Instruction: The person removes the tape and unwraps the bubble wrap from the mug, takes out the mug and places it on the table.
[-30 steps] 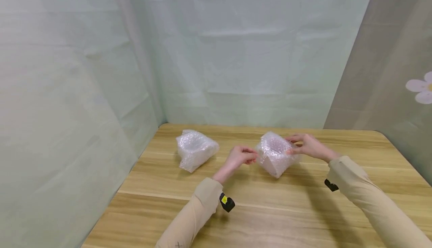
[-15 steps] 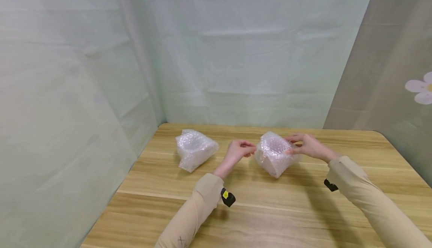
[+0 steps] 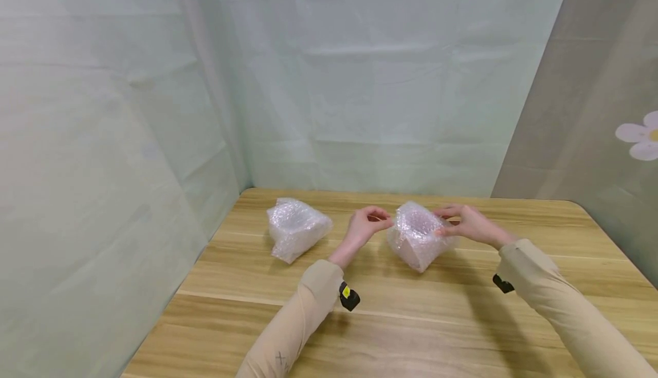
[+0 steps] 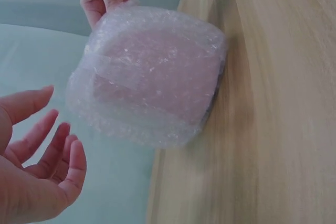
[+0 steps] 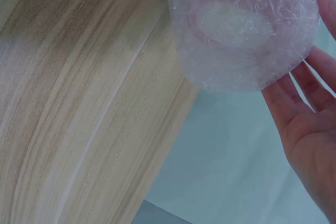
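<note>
1) A right-hand bundle [image 3: 418, 238] in clear bubble wrap sits over the far half of the wooden table [image 3: 401, 338], right of the table's middle; something pinkish shows through the plastic, though what it is cannot be told
2) The person's right hand [image 3: 470, 225] grasps this bundle from its right side, the thumb on the near side and the fingers farther back, as the head view shows
3) In the right wrist view the fingertips of that hand meet the edge of the wrap, and a pale round patch shows through the layers
4) The left hand [image 3: 364, 226] is just beside the bundle's left edge, released, its fingers loosely bent; the left wrist view shows a gap between its fingertips and the plastic
5) Whether the bundle's underside touches the wood cannot be told for sure
6) A left-hand bundle [image 3: 297, 229], also in bubble wrap, lies on the far left part of the table, apart from both hands
7) The person wears beige sleeves [image 3: 293, 324], with a black device [image 3: 349, 298] at the left wrist
8) A pale green curtain [image 3: 375, 81] hangs behind the table, and at the far right a white flower [image 3: 637, 133] shows on a brownish-grey panel [image 3: 570, 109]
</note>
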{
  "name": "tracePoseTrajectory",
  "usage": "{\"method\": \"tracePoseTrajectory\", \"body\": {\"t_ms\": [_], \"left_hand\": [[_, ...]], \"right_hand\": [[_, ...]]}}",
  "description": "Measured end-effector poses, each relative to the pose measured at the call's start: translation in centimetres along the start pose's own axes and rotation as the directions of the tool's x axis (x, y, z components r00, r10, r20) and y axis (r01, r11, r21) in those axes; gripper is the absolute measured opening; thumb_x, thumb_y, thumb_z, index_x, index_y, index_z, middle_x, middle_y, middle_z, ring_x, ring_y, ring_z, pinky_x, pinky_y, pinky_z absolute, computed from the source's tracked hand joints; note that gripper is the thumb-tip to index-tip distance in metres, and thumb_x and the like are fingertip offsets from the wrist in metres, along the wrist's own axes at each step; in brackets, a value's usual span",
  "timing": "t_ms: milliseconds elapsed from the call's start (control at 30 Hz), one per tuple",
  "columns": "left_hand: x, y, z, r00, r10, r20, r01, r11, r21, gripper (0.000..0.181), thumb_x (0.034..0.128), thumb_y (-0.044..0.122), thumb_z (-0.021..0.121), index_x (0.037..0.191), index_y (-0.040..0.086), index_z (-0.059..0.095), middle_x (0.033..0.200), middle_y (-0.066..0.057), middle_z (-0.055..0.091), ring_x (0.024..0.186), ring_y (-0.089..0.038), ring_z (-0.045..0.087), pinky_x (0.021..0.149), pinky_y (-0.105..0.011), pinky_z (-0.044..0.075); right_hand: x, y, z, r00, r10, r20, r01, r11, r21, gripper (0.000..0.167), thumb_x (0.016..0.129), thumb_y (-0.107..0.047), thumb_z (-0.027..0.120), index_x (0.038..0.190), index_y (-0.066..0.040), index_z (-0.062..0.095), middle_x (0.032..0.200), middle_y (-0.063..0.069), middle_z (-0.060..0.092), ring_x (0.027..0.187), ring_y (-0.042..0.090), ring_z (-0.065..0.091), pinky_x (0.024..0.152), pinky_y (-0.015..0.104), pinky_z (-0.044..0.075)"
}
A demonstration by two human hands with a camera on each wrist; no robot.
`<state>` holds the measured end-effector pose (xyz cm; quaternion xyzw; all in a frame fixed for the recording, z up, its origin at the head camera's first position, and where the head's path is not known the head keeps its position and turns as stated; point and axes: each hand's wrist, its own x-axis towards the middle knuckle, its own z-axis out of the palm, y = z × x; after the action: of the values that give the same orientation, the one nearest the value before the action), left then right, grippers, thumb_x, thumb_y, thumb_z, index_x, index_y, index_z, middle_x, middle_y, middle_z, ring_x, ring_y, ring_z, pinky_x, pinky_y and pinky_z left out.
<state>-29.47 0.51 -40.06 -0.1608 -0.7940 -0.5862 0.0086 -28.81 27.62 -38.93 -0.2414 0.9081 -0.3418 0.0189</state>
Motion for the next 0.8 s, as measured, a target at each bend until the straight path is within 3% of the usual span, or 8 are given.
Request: {"method": "tracePoseTrajectory", "body": {"t_ms": [300,467,567,667,800], "left_hand": [[0.3,-1.5,0.7,0.997,0.041,0.071,-0.037,0.998,-0.057,0.035,0.0765,0.013,0.073,0.107,0.000,0.063,0.109,-0.008,0.060,0.106,-0.031,0.051,0.083,-0.033,0.043],[-0.1,-1.0,1.1,0.994,0.057,0.090,-0.049,0.994,-0.096,0.036,0.0787,0.010,0.071,0.110,-0.002,0.060,0.115,-0.013,0.057,0.109,-0.034,0.048,0.087,-0.036,0.042],[0.0,-1.3,1.5,0.993,0.049,0.104,-0.037,0.993,-0.116,0.036,0.0790,0.011,0.071,0.112,0.000,0.060,0.116,-0.010,0.057,0.110,-0.032,0.049,0.087,-0.034,0.042],[0.4,-2.5,2.1,0.993,0.026,0.112,-0.010,0.990,-0.140,0.039,0.0775,0.013,0.072,0.114,0.005,0.061,0.116,-0.004,0.058,0.110,-0.025,0.050,0.087,-0.030,0.042],[0.2,-2.7,2.4,0.993,0.017,0.113,0.001,0.988,-0.153,0.040,0.0775,0.014,0.072,0.115,0.007,0.061,0.115,-0.003,0.058,0.108,-0.019,0.050,0.088,-0.030,0.041]], "right_hand": [[-0.1,0.2,0.1,1.000,-0.016,0.000,0.016,1.000,-0.003,0.057,0.076,-0.030,0.072,0.120,0.003,0.055,0.123,0.026,0.047,0.105,0.040,0.048,0.080,0.053,0.043],[-0.1,0.3,0.0,1.000,-0.013,-0.002,0.013,1.000,-0.010,0.057,0.076,-0.031,0.072,0.120,0.003,0.055,0.122,0.025,0.048,0.105,0.039,0.048,0.080,0.052,0.043],[-0.1,0.4,-0.1,1.000,-0.017,0.000,0.017,1.000,-0.017,0.057,0.077,-0.031,0.072,0.120,0.003,0.055,0.122,0.025,0.049,0.105,0.040,0.048,0.079,0.051,0.044],[-0.1,0.4,-0.1,1.000,-0.021,0.003,0.021,1.000,-0.009,0.058,0.077,-0.031,0.072,0.120,0.004,0.055,0.122,0.025,0.048,0.106,0.041,0.047,0.080,0.052,0.044],[-0.2,0.4,0.0,1.000,-0.016,0.003,0.016,1.000,-0.002,0.058,0.076,-0.031,0.072,0.120,0.004,0.055,0.123,0.027,0.047,0.106,0.041,0.047,0.080,0.054,0.043]]}}
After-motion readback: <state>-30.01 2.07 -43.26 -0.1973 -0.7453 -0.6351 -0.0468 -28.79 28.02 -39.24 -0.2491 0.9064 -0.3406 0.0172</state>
